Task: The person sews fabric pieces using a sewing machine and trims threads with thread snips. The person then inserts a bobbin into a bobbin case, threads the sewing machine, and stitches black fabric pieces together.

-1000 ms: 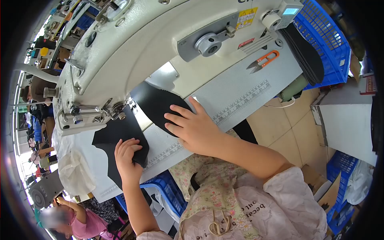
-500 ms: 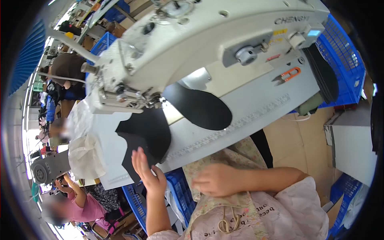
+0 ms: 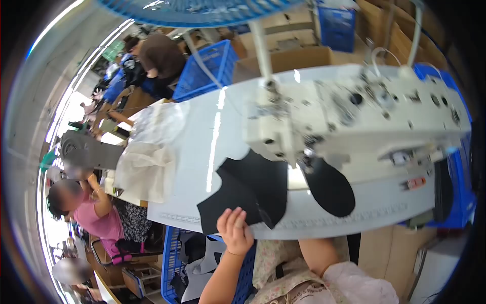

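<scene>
A white sewing machine [image 3: 354,126] stands on the pale table [image 3: 195,152]. Left of its needle lies a black cut piece [image 3: 248,185] with a notched outline, a second layer overlapping at its right. Another black piece [image 3: 330,187], rounded at its near end, reaches under the machine head. My left hand [image 3: 235,232] is at the near edge of the notched piece, its fingers bent and close together; what they hold, if anything, is hidden. Only my right forearm [image 3: 316,253] shows, below the table's front edge, with the hand out of sight.
Orange snips [image 3: 414,183] lie right of the machine. Crumpled translucent sheeting [image 3: 144,169] is at the table's left. A blue basket [image 3: 171,263] holding pieces stands below the front edge. A person in pink [image 3: 104,218] sits at the left, and another in brown [image 3: 162,55] is behind.
The view has swung left and up. My right hand has left the rounded black piece and gone below the table edge. My left hand lifted, spread its fingers, then bent them at the notched piece.
</scene>
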`<act>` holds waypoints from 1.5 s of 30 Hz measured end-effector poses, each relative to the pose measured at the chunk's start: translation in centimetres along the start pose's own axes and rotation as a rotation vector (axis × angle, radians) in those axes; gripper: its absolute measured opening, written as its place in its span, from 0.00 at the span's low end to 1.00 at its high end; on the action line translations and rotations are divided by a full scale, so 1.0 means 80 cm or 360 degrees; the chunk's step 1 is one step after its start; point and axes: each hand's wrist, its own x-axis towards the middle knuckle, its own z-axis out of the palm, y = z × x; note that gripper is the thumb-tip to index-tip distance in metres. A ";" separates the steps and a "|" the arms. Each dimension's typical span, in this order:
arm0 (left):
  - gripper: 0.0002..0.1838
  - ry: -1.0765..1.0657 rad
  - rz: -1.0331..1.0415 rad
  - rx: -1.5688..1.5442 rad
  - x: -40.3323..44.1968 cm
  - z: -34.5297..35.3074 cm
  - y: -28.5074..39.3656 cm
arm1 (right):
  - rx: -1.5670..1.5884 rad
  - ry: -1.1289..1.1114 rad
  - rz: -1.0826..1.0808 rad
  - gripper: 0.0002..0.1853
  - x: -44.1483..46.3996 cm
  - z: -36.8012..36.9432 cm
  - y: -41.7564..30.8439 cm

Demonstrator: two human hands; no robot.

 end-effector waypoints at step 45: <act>0.20 -0.0011 -0.0035 -0.0009 0.012 -0.009 0.009 | 0.1880 0.0532 -0.0208 0.13 0.070 -0.021 0.089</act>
